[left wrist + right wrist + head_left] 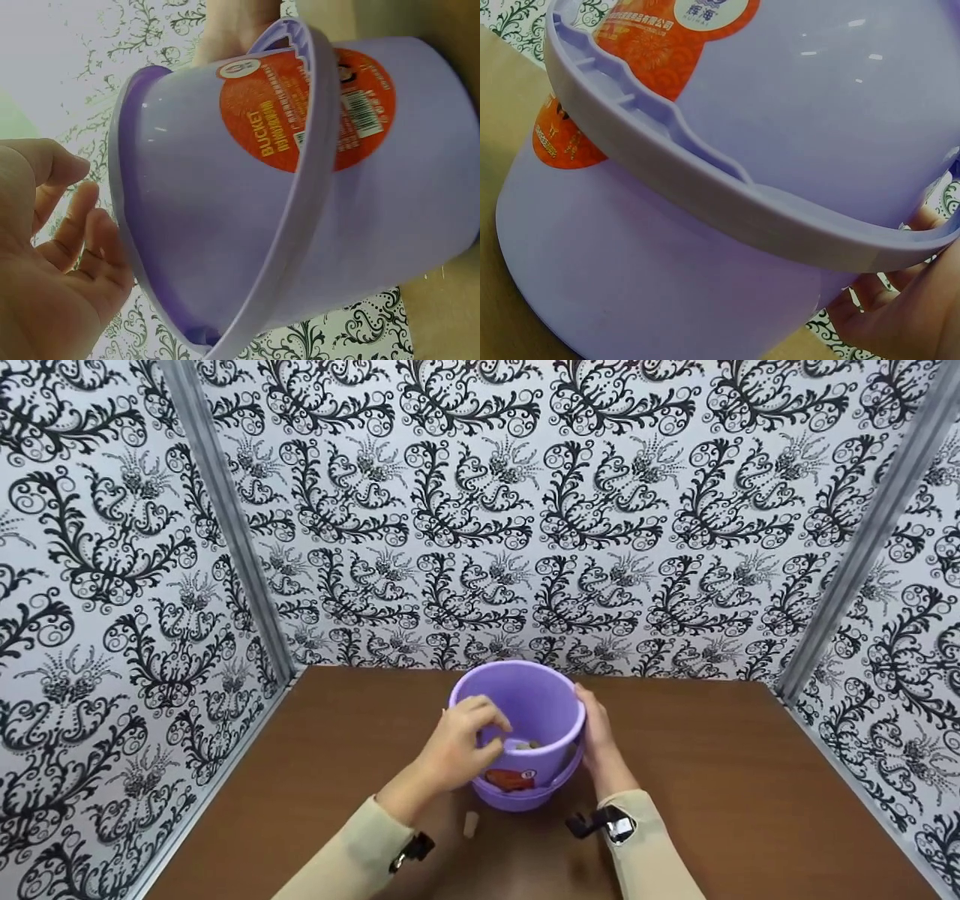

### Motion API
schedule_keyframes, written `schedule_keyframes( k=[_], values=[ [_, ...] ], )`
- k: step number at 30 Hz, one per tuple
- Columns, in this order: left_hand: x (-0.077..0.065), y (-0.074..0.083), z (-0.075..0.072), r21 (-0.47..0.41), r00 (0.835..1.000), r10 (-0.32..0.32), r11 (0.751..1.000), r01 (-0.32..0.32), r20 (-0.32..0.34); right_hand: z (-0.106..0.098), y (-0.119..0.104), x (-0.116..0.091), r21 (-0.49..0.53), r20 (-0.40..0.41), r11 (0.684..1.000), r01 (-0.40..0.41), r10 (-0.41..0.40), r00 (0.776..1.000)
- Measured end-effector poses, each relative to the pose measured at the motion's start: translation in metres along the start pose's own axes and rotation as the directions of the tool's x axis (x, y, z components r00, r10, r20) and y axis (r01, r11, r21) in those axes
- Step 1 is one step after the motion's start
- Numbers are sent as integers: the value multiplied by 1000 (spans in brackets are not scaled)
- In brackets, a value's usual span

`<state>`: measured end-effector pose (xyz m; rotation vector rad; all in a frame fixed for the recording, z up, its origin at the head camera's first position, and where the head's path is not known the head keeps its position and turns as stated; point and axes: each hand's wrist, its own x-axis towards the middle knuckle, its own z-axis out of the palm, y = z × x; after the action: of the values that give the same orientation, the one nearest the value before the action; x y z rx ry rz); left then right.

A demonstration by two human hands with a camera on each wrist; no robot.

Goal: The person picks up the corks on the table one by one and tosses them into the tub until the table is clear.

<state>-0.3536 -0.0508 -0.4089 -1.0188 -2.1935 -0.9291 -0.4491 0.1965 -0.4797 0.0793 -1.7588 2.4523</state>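
A purple plastic bucket (517,705) stands upright on the table, its handle (304,187) hanging down across the front. An orange-red label (262,112) is stuck to its side. Above the near left part of the rim, my left hand (465,739) has its fingers loosely bent, with nothing seen between them. On the other side, my right hand (598,729) holds the bucket by its wall near the rim; some of its fingers are hidden behind the bucket. Small beige pieces (529,745) lie inside, mostly hidden by the near wall.
One small tan piece (471,823), its kind unclear, lies on the brown table (360,720) in front of the bucket. Black-and-white patterned walls (480,510) with grey corner strips enclose the table at the back and both sides.
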Motion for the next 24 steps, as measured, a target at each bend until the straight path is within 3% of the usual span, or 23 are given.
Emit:
schedule_keyframes(
  k=[4, 14, 24],
  values=[
    [-10, 0, -1, -27, 998, 53, 998, -53, -29, 0, 0, 1, -4, 2, 1000, 9, -9, 1000],
    [-45, -10, 5, -84, 993, 108, 990, -111, -35, 0, 1, -1, 3, -14, 1000, -6, 6, 1000],
    [-75, -22, 18, -105, 992, 66, 993, -55, 110, 1, 1, -3, 17, -8, 1000, -11, 11, 1000]
  ],
)
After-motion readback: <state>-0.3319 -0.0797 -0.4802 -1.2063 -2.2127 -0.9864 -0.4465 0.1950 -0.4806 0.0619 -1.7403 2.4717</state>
